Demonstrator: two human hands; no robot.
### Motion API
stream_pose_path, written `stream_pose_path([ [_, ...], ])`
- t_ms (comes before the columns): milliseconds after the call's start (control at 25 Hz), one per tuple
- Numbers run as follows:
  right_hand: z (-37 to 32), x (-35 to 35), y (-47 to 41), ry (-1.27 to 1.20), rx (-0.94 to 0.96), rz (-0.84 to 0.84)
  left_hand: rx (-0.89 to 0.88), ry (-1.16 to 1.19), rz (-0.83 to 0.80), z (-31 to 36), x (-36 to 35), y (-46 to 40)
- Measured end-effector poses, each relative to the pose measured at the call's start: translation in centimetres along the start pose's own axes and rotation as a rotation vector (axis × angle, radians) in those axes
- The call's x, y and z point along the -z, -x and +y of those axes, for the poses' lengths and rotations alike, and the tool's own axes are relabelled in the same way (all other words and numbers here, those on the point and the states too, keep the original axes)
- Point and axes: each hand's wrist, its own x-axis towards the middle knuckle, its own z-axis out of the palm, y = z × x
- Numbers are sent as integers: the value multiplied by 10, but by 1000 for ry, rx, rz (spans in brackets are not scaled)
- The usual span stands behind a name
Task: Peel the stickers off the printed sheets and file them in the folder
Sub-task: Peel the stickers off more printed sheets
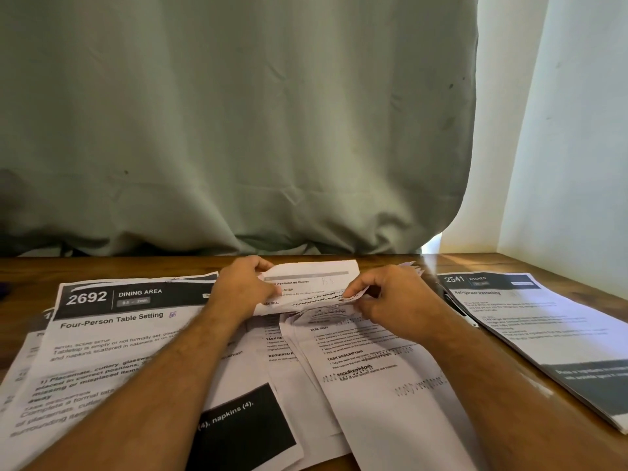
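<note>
A crumpled printed sheet (307,288) is being held up off the wooden table (482,263) near its far edge, above the loose spread of other printed sheets; the left hand (243,287) is gripping its left edge, fingers curled over the top and thumb beneath, while the right hand (384,297) is pinching something small and pale at the sheet's right edge between thumb and fingertips, though whether that is a sticker or only a paper corner cannot be told, since it is being hidden largely by the fingers. The sheet is being judged as very light, thin and limp: it is already creased and sagging between the two hands, so it is likely to be torn if it is pulled hard or at a steep angle. A hold close beside the sticker is being judged best, with the paper kept taut by the other hand and the sticker lifted from one corner at a low angle. Beneath the forearms, a sheet headed "Four-Person Table Setting" (112,321) is lying to the left, overlapped by others, and a stack headed "Refrigerator Restocking" (530,321) is lying to the right, well apart from the held sheet. No folder is being plainly shown; a grey curtain (238,124) is hanging behind the table
</note>
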Motion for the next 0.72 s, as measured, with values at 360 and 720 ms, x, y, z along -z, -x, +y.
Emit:
stream_pose_path([
  [360, -3, -1, 0, 62, 101, 172, 89, 479, -161, -1, 4, 3],
  [720, 1, -5, -4, 46, 88, 187, 59, 664, 14, 10, 7, 8],
])
